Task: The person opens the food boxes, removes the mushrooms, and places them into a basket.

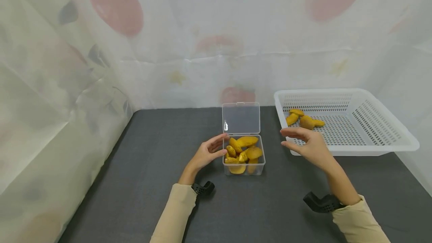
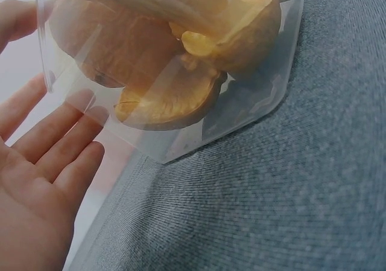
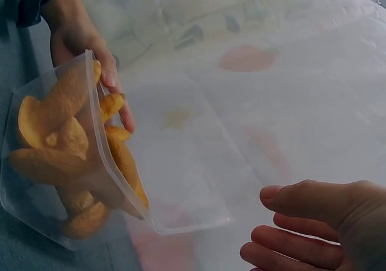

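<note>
- Clear plastic box sits on the dark grey table, and it serves as the landmark for everything else.
- Its hinged lid stands upright at the far edge of the box, wide open.
- Yellow fruit-shaped pieces fill the box nearly to the rim; the left wrist view shows them pressed against its clear wall.
- Left hand lies against the box's left side, fingers straight and relaxed, fingertips touching or just short of the wall, gripping nothing.
- Right hand hovers to the right of the box, clearly apart from it, fingers spread and relaxed, holding nothing.
- In the right wrist view the right hand's fingers are extended, with the box and the left hand beyond them.
- White slotted basket rests to the right of the box and slightly farther back, just behind the right hand.
- A few more yellow pieces lie in the basket's corner nearest the box.
- Pale printed curtain hangs behind the box and along the left.
</note>
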`<state>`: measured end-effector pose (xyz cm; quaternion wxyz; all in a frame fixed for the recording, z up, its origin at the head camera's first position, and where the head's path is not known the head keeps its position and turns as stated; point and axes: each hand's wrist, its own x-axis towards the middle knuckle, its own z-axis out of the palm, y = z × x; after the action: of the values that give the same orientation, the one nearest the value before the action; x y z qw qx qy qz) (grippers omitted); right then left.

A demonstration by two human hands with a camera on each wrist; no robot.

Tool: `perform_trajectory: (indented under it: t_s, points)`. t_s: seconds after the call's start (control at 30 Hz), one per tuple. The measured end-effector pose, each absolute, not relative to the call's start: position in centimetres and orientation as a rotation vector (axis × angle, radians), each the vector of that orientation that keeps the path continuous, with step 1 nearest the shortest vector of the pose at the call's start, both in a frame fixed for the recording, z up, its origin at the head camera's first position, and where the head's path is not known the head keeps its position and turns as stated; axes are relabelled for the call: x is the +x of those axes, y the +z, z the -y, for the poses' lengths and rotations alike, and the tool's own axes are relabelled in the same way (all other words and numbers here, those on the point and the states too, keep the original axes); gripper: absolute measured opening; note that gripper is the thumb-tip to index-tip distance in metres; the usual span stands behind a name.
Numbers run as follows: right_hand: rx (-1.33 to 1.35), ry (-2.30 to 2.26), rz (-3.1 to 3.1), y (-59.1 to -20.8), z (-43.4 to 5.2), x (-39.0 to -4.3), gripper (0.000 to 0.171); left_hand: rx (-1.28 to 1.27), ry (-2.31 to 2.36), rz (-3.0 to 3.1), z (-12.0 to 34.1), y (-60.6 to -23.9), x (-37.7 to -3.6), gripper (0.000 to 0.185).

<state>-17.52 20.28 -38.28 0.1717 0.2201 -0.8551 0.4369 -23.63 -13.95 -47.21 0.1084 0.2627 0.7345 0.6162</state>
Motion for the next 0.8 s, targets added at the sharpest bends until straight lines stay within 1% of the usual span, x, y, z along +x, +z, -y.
perform_trajectory:
  t_s: [0.17,0.47,0.8]
  points:
    - [0.72,1.215,2.411,-38.8,-19.6,-17.5,0.034,0.775,1.81,-2.16,13.9,-47.2,-23.6,0.059]
    - [0.744,1.135,2.487,-39.3,-18.2,-17.6,0.035,0.798,1.81,-2.168,14.0,-47.3,-23.7,0.059]
    - [0.885,1.16,2.474,-40.3,-16.6,-17.8,0.035,0.804,1.815,-2.177,13.9,-47.4,-23.8,0.059]
